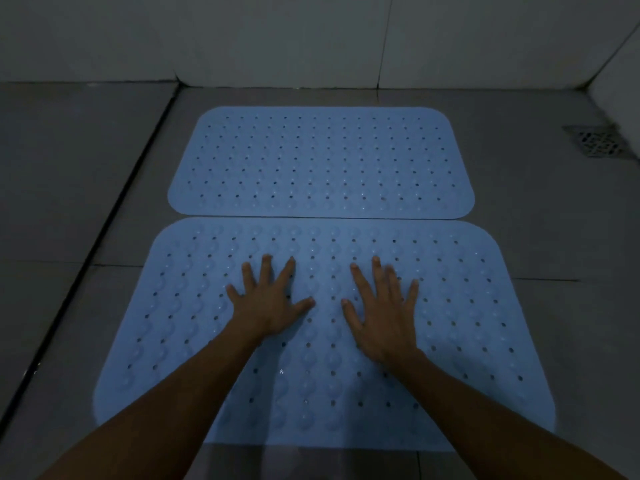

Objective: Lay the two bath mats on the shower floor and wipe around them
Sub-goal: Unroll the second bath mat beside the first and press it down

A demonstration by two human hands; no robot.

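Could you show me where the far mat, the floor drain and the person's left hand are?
far mat point(320, 161): head view, middle of its blue surface.
floor drain point(596, 141): head view, centre of the metal grate at right.
left hand point(268, 303): head view, back of the hand, flat on the near mat.

A dim, tiled shower area in a bathroom. Large grey floor tiles point(86, 161) meet pale tiled walls point(277, 36) at a corner. A square metal floor drain point(596, 139) with a patterned grate sits at the right, near the wall. A dark channel point(86, 251) runs across the floor on the left. Two light blue perforated rubber bath mats point(320, 161) lie flat, edge to edge.
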